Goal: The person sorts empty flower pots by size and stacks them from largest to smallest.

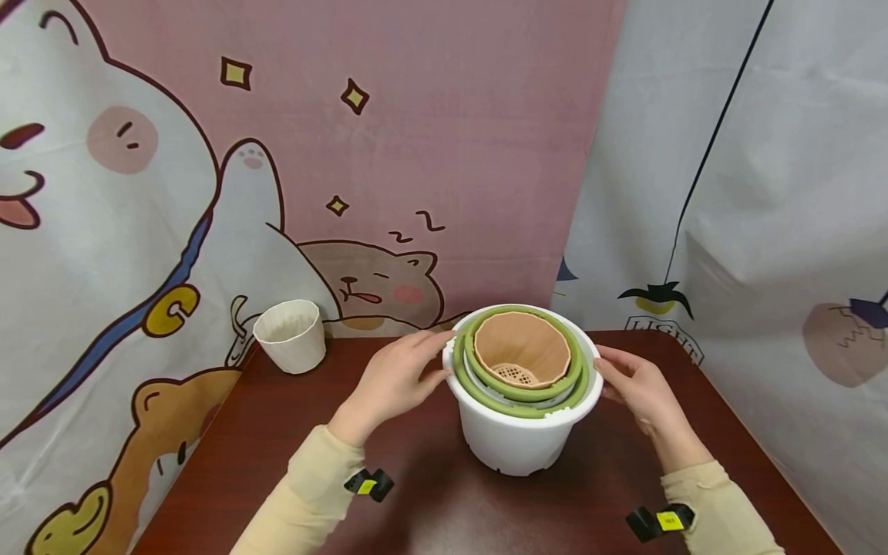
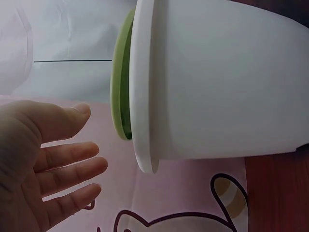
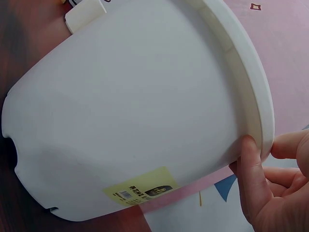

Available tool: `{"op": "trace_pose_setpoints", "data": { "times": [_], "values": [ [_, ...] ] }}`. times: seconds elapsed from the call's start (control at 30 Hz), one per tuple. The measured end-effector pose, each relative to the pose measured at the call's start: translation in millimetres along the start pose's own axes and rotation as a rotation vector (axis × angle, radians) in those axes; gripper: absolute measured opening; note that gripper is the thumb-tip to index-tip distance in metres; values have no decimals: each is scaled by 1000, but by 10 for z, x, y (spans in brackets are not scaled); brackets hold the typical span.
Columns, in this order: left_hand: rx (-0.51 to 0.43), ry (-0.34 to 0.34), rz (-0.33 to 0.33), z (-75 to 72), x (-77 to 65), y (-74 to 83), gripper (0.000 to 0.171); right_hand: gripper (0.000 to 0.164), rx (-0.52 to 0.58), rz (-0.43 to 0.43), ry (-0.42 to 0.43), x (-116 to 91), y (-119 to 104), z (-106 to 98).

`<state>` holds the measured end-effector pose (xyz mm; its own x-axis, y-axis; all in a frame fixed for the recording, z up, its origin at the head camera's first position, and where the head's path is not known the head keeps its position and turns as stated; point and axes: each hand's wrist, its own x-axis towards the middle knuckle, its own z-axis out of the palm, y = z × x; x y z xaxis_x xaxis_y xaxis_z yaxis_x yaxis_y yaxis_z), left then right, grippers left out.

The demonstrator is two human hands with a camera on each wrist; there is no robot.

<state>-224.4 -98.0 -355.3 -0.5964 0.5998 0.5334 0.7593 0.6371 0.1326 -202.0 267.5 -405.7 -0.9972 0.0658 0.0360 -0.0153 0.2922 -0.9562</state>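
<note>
A large white flower pot sits in front of me, its base on or just over the table; I cannot tell which. Nested inside it are green-rimmed pots, with a grey-white one between them and a tan pot with a perforated bottom innermost. My right hand pinches the white rim on the right side, thumb and fingers on either side of it in the right wrist view. Beside the left rim, my left hand has its fingers extended. The left wrist view shows that hand apart from the pot.
A small off-white pot stands at the table's back left corner. The dark red-brown table ends at hanging cartoon-printed cloth behind and at the sides. A yellow label is stuck to the white pot's side.
</note>
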Motion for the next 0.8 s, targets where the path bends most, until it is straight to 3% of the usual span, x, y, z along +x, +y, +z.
{"op": "trace_pose_setpoints", "data": {
  "times": [0.3,0.8],
  "values": [
    [22,-45,-79,-2,-85,-119,56,57,0,-4,1,-2,-11,-1],
    [28,-43,-170,24,-262,-385,53,57,6,7,1,-12,-9,4]
  ]
}}
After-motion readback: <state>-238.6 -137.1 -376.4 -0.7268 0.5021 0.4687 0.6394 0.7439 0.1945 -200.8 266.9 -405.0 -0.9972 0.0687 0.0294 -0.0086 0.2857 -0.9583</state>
